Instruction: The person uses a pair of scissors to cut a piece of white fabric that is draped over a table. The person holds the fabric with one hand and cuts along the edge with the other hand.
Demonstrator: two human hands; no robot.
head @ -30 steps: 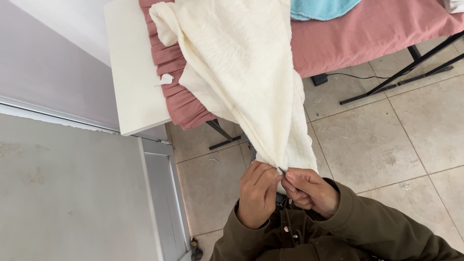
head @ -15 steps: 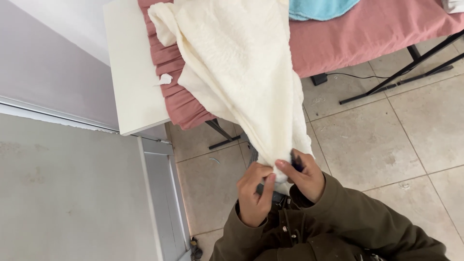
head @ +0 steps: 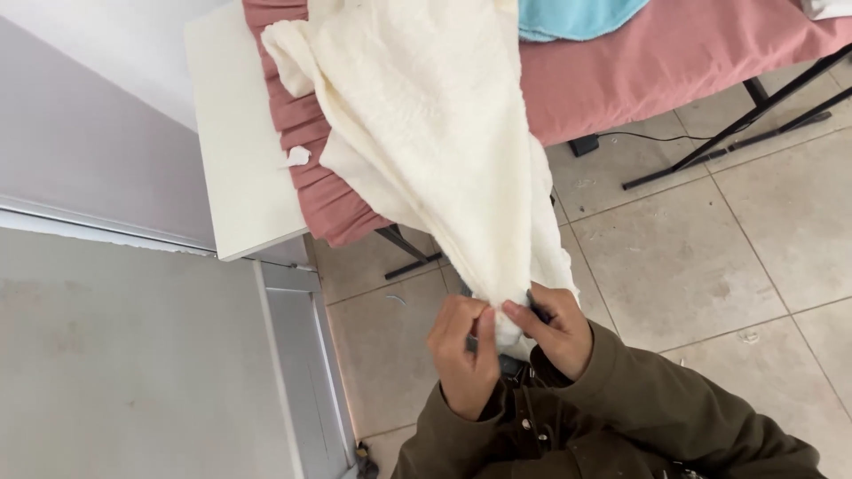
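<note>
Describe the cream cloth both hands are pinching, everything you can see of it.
The cream cloth looks soft and textured, like a knit or towel fabric, plain off-white. Its upper part lies spread over the pink-covered table, one corner folded near the white board. From there it narrows into a taut, gathered tail over the tiled floor. The left hand and right hand pinch that bunched lower end together.

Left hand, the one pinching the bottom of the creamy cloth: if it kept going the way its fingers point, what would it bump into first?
The left hand points up into the cream cloth it already pinches, so that comes first. Beyond it probably lies the pink-covered table, though depth is hard to judge.
</note>
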